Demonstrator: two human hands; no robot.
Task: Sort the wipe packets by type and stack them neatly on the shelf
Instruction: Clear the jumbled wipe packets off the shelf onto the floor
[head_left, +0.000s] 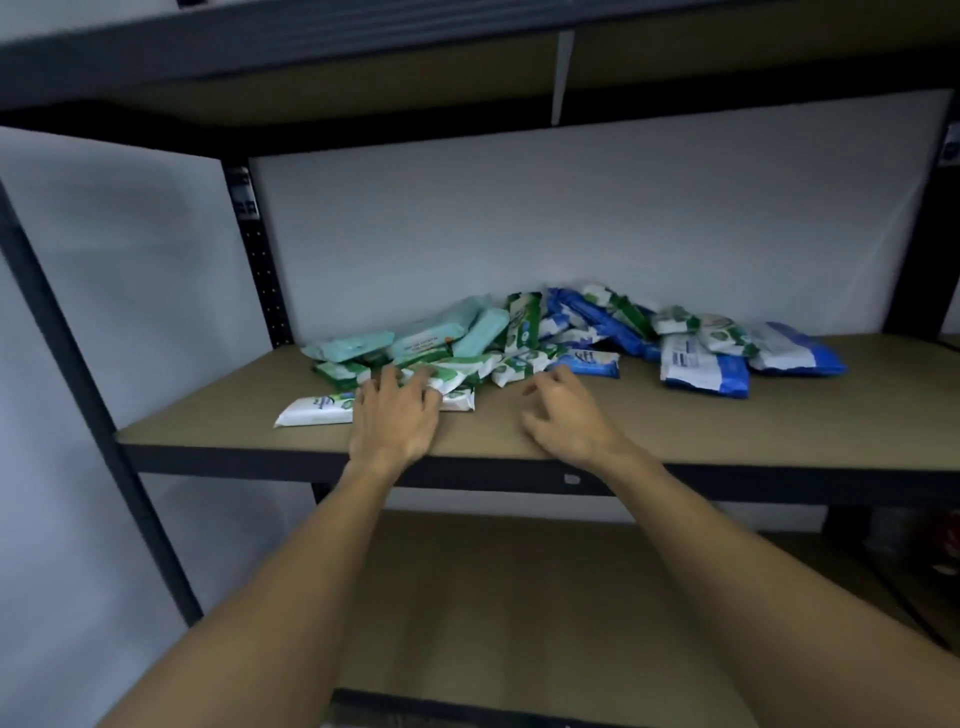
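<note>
Brown fibreboard forms the shelf (675, 426) at chest height, framed in dark metal, with a perforated dark metal upright (260, 249) at its back left corner and a white back panel (571, 218) behind it. The wipe packets lie on this board in one loose, unsorted heap that runs from left of centre to the right.

Furthest left and nearest the front edge lies a long white-and-green packet (317, 413), flat on the board and apart from the heap. Behind it, several pale teal soft packets (431, 332) lean on one another at the left end of the heap.

The left hand (397, 421) lies palm down with its fingers spread and nearly straight; it covers the right end of the long packet, and its fingertips touch the green-and-white packets (514, 332) jumbled in the middle. It grips nothing.

The right hand (563, 415) is just beside it, above bare board, with fingers apart and loosely bent, holding nothing. Its fingertips are near a small blue-and-white packet (592, 362); whether they touch it cannot be told.

Further right, large blue-and-white packets (704, 369) lie overlapping, with a few small green-and-white ones on top of them.

Below, a lower shelf board (519, 597) of the same brown material shows between the forearms.
</note>
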